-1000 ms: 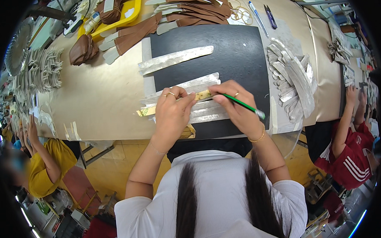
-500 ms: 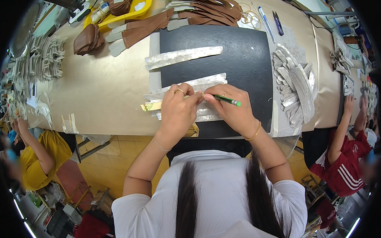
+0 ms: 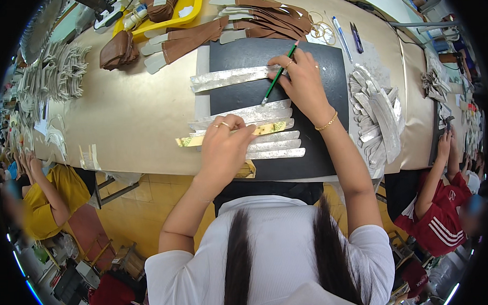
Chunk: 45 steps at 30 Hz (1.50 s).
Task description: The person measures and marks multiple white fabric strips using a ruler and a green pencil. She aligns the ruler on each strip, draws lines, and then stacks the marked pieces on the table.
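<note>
My left hand (image 3: 225, 148) is closed on a narrow yellow patterned strip (image 3: 270, 128), holding it down across several silvery-grey strips (image 3: 276, 145) laid side by side. These rest on a black mat (image 3: 329, 139). Farther off, my right hand (image 3: 306, 84) has a green pencil (image 3: 274, 86) slanting between its fingers. Its thumb and fingertips reach the right end of a separate silvery-grey strip (image 3: 225, 78) that lies along the far part of the mat. Whether they grip that strip or only touch it, I cannot tell.
A heap of grey strips (image 3: 375, 115) lies right of the mat. Brown pieces with grey ends (image 3: 271, 20), a blue pen (image 3: 342, 39), dark thread snips (image 3: 356, 38) and a yellow tray (image 3: 196, 14) line the far side. Co-workers sit left and right.
My right hand has moved away from my left, up to the far strip, with the pencil now swung upright. My left hand stays on the yellow strip, uncovering its right end.
</note>
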{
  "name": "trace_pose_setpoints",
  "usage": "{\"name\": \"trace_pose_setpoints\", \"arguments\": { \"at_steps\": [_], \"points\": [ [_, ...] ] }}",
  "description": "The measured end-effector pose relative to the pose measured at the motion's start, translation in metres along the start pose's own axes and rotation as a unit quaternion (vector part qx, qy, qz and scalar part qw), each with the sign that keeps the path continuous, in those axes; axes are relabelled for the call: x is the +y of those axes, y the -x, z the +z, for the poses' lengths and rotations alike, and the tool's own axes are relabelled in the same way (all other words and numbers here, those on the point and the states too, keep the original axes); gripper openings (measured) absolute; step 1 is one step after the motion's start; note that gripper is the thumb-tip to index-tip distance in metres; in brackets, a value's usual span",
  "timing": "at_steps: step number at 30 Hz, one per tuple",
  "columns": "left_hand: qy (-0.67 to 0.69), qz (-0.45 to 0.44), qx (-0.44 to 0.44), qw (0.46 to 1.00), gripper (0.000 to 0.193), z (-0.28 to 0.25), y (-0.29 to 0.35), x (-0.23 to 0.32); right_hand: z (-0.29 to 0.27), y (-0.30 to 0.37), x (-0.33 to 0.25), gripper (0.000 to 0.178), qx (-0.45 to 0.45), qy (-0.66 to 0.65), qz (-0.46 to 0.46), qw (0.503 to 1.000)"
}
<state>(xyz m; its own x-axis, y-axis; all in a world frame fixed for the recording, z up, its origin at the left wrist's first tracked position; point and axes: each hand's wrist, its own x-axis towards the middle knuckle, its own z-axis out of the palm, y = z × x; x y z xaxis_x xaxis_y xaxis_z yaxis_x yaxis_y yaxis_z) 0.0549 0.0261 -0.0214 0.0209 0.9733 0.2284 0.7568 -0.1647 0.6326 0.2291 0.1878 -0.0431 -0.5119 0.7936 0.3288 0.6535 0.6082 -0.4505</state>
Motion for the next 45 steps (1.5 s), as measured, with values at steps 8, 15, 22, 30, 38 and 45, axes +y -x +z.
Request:
{"name": "trace_pose_setpoints", "arguments": {
  "at_steps": [8,15,22,30,38,45],
  "points": [
    [0.083,-0.19,0.05,0.977,0.02,-0.057,0.013,-0.024,0.006,0.0,0.0,0.008,0.005,0.038,-0.058,0.998],
    [0.066,-0.229,0.141,0.961,0.02,-0.091,0.01,-0.024,-0.025,-0.006,-0.033,0.011,-0.05,-0.096,-0.126,0.986],
    [0.039,-0.193,0.238,0.951,0.022,-0.109,0.02,-0.033,-0.064,0.039,-0.078,0.009,-0.106,-0.2,-0.167,0.96],
    [0.091,-0.184,0.167,0.964,0.022,-0.088,0.017,-0.02,-0.042,0.091,-0.059,0.01,-0.152,-0.208,0.105,0.961],
    [0.153,-0.171,0.043,0.972,0.02,-0.054,0.016,-0.001,-0.041,0.093,-0.049,0.009,-0.172,-0.105,0.062,0.978],
    [0.047,-0.035,-0.026,0.998,0.023,-0.013,0.02,0.004,-0.07,0.092,-0.022,0.027,0.021,-0.017,0.159,0.987]
  ]
}}
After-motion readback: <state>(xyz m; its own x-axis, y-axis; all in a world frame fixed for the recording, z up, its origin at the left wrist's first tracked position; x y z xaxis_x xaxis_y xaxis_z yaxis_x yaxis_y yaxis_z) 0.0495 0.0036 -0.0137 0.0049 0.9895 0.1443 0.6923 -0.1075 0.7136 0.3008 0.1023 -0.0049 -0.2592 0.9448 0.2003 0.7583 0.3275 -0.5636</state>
